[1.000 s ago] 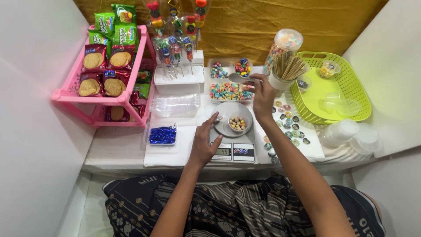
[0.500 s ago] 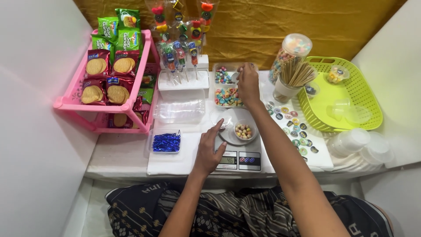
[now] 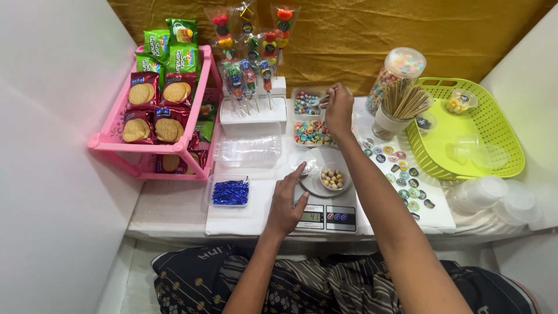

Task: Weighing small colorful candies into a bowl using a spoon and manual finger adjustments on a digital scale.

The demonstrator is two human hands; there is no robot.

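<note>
While your right hand (image 3: 339, 107) reaches to twelve o'clock over the clear candy tray (image 3: 312, 119), its fingers pinched together above the upper compartment, I cannot tell whether a sweet sits in that grip. Your left hand (image 3: 286, 203) lies at six o'clock, fingers apart and holding nothing, index tip touching the rim of the empty clear cup (image 3: 303, 160). Item: digital scale (image 3: 325, 216), on the counter at centre, its long axis running three to nine o'clock, display facing you. Item: small clear bowl (image 3: 334, 177) of coloured sweets, on the scale's plate, mouth upward. Item: candy tray, long axis twelve to six o'clock, just beyond the scale. For this step, my judgement: take few pieces per pinch, carry them low and straight toward six o'clock, release close above the bowl, and keep your left hand off the plate so the reading stays true. Nearby: pink rack (image 3: 116, 139) of biscuit packs at ten o'clock, stick jar (image 3: 401, 104) at one o'clock, green basket (image 3: 494, 134) at two o'clock, blue ties box (image 3: 229, 192) at nine o'clock.
</note>
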